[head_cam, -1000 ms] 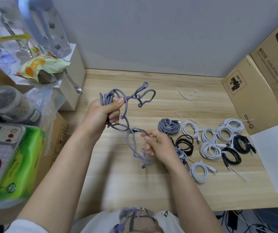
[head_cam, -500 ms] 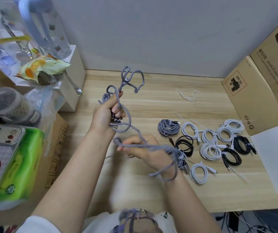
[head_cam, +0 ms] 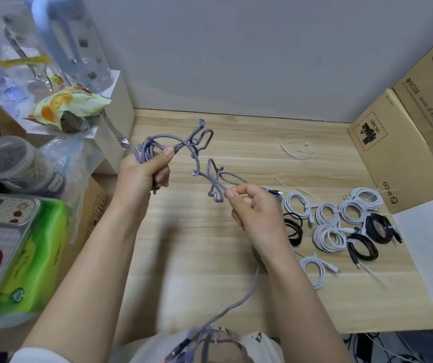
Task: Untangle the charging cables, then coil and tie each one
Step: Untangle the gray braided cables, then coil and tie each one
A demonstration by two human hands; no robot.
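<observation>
A kinked grey braided cable (head_cam: 201,163) hangs in the air above the wooden table (head_cam: 197,247). My left hand (head_cam: 143,172) is fisted around a bunch of its loops at the upper left. My right hand (head_cam: 256,212) pinches the same cable lower right, thumb against forefinger. A loose length runs from under my right wrist down toward my lap (head_cam: 241,299). On the right of the table lie several coiled and tied cables, white ones (head_cam: 329,237) and black ones (head_cam: 379,227). A grey coil is mostly hidden behind my right hand.
Loose white ties (head_cam: 297,149) lie near the back of the table. Cardboard boxes (head_cam: 398,150) stand at the right, with a white sheet (head_cam: 430,242) in front of them. Clutter fills the left: a green tissue pack (head_cam: 26,260), a jar (head_cam: 18,163), a snack bag (head_cam: 71,106).
My right hand has risen and moved right, pulling the cable out between both hands. The loops atop my left hand dropped and spread right. A long strand now trails to my lap.
</observation>
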